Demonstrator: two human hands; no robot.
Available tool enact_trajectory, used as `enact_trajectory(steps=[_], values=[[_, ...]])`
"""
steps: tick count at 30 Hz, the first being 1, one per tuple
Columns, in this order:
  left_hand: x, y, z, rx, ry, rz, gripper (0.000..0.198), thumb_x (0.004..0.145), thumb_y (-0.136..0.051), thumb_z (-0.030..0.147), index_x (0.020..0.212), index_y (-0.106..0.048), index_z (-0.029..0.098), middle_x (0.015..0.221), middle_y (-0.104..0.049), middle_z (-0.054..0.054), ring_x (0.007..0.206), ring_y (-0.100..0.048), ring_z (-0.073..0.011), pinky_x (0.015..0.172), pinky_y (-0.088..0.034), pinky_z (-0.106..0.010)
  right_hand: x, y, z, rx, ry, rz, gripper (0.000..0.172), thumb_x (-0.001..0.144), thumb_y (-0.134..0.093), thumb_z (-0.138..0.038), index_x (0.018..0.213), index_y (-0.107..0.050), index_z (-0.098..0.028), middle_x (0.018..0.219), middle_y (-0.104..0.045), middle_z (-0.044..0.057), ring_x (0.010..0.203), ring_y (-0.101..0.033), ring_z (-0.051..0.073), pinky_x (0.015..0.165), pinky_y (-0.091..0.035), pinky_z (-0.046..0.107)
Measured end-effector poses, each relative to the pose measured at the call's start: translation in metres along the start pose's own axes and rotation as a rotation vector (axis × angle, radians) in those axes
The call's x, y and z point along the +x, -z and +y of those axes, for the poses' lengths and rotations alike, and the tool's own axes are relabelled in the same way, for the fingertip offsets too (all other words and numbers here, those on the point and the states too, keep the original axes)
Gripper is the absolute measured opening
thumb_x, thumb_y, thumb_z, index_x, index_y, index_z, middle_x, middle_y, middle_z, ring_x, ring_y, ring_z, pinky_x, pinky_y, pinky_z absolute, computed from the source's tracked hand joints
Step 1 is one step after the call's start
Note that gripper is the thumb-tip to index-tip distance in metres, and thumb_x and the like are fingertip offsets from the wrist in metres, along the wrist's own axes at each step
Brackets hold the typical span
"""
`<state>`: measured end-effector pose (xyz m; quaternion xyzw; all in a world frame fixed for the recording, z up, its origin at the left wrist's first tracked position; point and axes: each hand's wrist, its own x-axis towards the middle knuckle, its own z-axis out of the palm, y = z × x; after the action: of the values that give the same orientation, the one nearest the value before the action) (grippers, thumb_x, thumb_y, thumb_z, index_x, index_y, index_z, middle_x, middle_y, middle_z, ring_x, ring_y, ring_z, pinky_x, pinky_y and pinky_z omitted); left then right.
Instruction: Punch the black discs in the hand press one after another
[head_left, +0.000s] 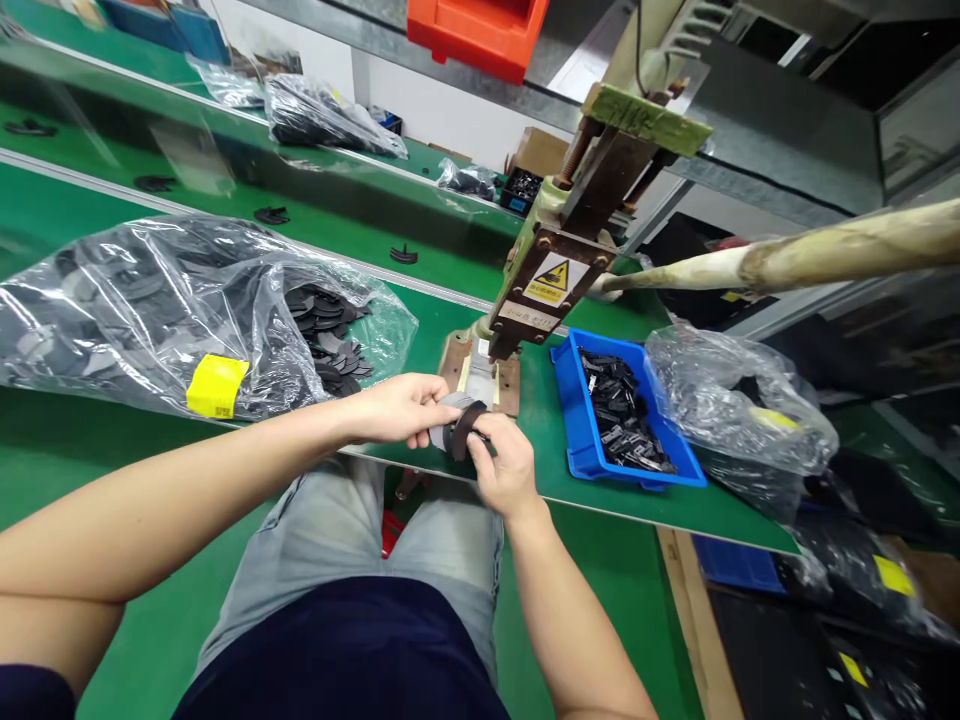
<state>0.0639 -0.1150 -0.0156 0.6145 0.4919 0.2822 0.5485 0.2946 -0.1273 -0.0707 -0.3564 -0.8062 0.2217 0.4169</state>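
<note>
Here, curved pieces (463, 428) between the fingers (429, 388)

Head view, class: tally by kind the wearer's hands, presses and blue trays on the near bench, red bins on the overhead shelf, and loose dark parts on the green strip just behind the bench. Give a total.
Left hand and right hand: 2
Press: 1
Blue tray: 1
Red bin: 1
Loose dark parts: 4
Total: 9

This is a factory workshop. A brown-and-green metal press (581, 236) bears a yellow warning label (555, 279); a blue plastic bin (576, 420) holds small black parts (624, 410).
</note>
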Motion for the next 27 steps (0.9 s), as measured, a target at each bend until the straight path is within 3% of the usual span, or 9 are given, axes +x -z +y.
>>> enact_trajectory(steps=[2, 4, 8, 14, 18, 20, 24, 27], values=[[-0.006, -0.001, 0.005, 0.147, -0.135, 0.174, 0.034, 0.088, -0.071, 0.053, 0.091, -0.06, 0.021, 0.079, -0.065, 0.0, 0.066, -0.059, -0.014, 0.061, -0.047, -0.025, 0.001, 0.004, 0.0, -0.043, 0.038, -0.021, 0.018, 0.096, -0.059, -0.028, 0.112, -0.069, -0.025, 0.106, -0.074, 0.008, 0.098, -0.067, 0.022, 0.09, -0.055, 0.042], [-0.012, -0.004, 0.011, 0.301, -0.278, 0.269, 0.03, 0.088, -0.072, 0.05, 0.091, -0.063, 0.022, 0.088, -0.065, -0.002, 0.074, -0.057, -0.0152, 0.068, -0.045, -0.027, 0.0, 0.004, 0.0, -0.074, 0.066, -0.029, 0.018, 0.096, -0.06, -0.027, 0.111, -0.07, -0.025, 0.103, -0.074, 0.009, 0.095, -0.066, 0.022, 0.087, -0.054, 0.042], [-0.013, -0.016, 0.013, 0.422, -0.31, 0.167, 0.036, 0.092, -0.065, 0.045, 0.068, -0.054, 0.021, 0.075, -0.056, -0.001, 0.074, -0.051, -0.0171, 0.068, -0.04, -0.028, -0.003, 0.002, 0.003, -0.101, 0.095, -0.025, 0.018, 0.095, -0.059, -0.028, 0.11, -0.07, -0.025, 0.099, -0.073, 0.009, 0.092, -0.066, 0.023, 0.084, -0.055, 0.043], [-0.001, -0.025, 0.0, 0.158, -0.148, 0.065, 0.047, 0.092, -0.064, 0.052, 0.063, -0.045, 0.021, 0.063, -0.044, 0.004, 0.061, -0.04, -0.0125, 0.056, -0.031, -0.026, -0.011, 0.003, 0.0, -0.049, 0.08, 0.006, 0.017, 0.095, -0.059, -0.029, 0.107, -0.07, -0.025, 0.094, -0.072, 0.009, 0.088, -0.066, 0.022, 0.083, -0.057, 0.043], [0.0, -0.032, -0.004, -0.113, -0.153, 0.121, 0.039, 0.085, -0.076, 0.053, 0.083, -0.054, 0.02, 0.072, -0.054, 0.005, 0.065, -0.048, -0.011, 0.06, -0.039, -0.023, -0.007, 0.015, -0.009, 0.017, 0.008, 0.039, 0.016, 0.097, -0.058, -0.028, 0.108, -0.069, -0.025, 0.099, -0.072, 0.008, 0.091, -0.067, 0.021, 0.083, -0.058, 0.04], [0.0, -0.037, -0.008, -0.273, -0.132, 0.063, 0.043, 0.083, -0.079, 0.053, 0.099, -0.055, 0.021, 0.08, -0.06, 0.003, 0.067, -0.055, -0.0114, 0.063, -0.044, -0.023, -0.004, 0.023, -0.014, 0.044, -0.05, 0.029, 0.015, 0.097, -0.06, -0.029, 0.108, -0.069, -0.025, 0.1, -0.073, 0.007, 0.092, -0.069, 0.019, 0.084, -0.059, 0.037], [-0.001, -0.043, -0.025, -0.383, -0.087, -0.132, 0.043, 0.089, -0.072, 0.058, 0.092, -0.052, 0.021, 0.068, -0.058, 0.004, 0.058, -0.054, -0.0114, 0.057, -0.043, -0.024, 0.003, 0.041, -0.019, 0.081, -0.174, -0.048, 0.015, 0.097, -0.062, -0.036, 0.102, -0.068, -0.023, 0.089, -0.073, 0.003, 0.078, -0.07, 0.016, 0.07, -0.06, 0.029], [-0.001, -0.038, -0.047, -0.259, -0.107, -0.042, 0.037, 0.093, -0.067, 0.056, 0.088, -0.055, 0.021, 0.068, -0.057, 0.004, 0.06, -0.053, -0.012, 0.058, -0.04, -0.024, 0.015, 0.063, -0.013, 0.045, -0.247, -0.092, 0.021, 0.096, -0.062, -0.041, 0.1, -0.069, -0.021, 0.084, -0.073, 0.003, 0.073, -0.07, 0.015, 0.064, -0.059, 0.028]])
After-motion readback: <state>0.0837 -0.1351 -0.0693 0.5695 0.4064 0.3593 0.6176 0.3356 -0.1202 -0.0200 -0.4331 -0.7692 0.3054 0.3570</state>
